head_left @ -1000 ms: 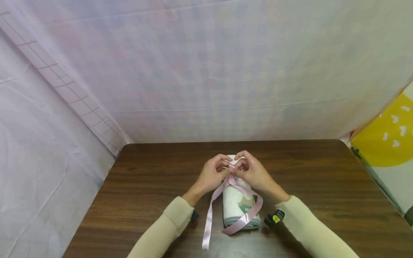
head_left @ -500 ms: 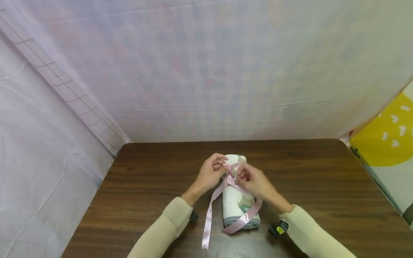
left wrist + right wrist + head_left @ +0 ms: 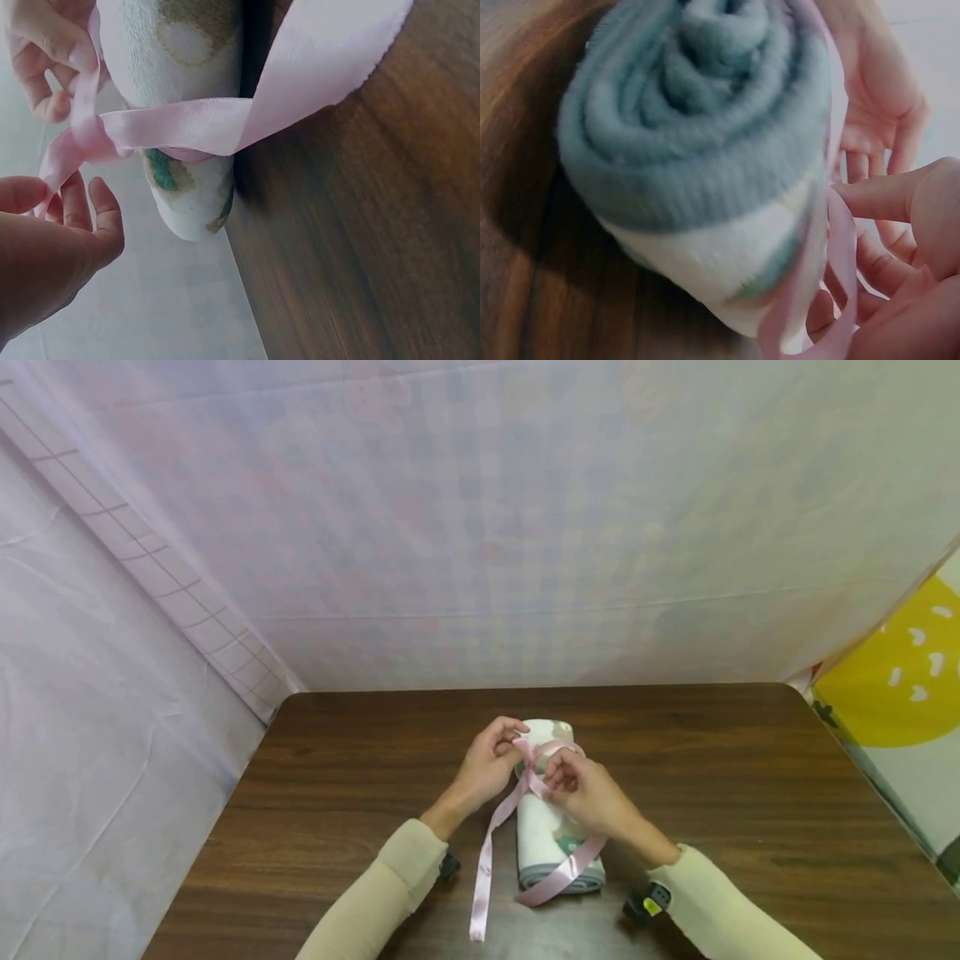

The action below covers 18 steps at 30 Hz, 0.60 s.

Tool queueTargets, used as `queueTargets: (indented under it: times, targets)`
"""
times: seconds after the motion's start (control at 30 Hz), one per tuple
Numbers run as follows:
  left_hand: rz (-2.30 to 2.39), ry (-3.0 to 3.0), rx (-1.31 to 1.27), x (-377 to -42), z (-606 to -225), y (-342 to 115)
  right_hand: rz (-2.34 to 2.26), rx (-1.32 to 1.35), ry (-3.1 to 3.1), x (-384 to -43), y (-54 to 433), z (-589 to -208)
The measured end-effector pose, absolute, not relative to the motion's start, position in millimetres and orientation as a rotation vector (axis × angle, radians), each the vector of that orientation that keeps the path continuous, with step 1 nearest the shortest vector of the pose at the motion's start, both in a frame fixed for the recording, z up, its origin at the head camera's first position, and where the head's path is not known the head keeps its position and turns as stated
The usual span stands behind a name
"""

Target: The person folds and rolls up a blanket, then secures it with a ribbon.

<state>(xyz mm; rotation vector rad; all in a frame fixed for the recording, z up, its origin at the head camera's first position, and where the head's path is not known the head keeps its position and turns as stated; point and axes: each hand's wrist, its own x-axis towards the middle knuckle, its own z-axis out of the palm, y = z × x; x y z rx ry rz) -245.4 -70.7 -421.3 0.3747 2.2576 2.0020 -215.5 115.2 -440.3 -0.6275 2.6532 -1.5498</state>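
A rolled white towel (image 3: 534, 831) with grey edging and green-brown patches lies lengthwise on the table. Around its upper part runs a pink satin ribbon (image 3: 482, 881), crossed on top, with one tail trailing left onto the table and another over the near end. My left hand (image 3: 483, 766) pinches one end of the ribbon at the crossing; the left wrist view shows thumb and fingers on that ribbon end (image 3: 61, 161). My right hand (image 3: 594, 792) pinches the other ribbon strand (image 3: 842, 251) just right of the crossing. The towel's spiral end (image 3: 705, 142) fills the right wrist view.
The dark wood table (image 3: 360, 810) extends around the towel on both sides. A pale checked cloth (image 3: 480, 527) hangs behind its far edge, and a white sheet (image 3: 90, 735) hangs at the left. Yellow printed fabric (image 3: 900, 677) shows at the right.
Both hands were together at the crossing; my right hand has moved right and toward me, drawing along a ribbon strand. My left hand has barely moved. More of the towel's far end shows.
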Motion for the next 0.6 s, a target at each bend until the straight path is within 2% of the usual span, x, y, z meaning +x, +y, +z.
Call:
queueTargets:
  times: [0.4, 0.6]
  targets:
    - [1.985, 2.32, 0.424, -242, -416, -73, -1.493, -0.663, 2.612, -214, 161, -434]
    - [1.947, 2.348, 0.447, -242, -418, -76, -1.443, -0.563, 2.707, -220, 184, -432]
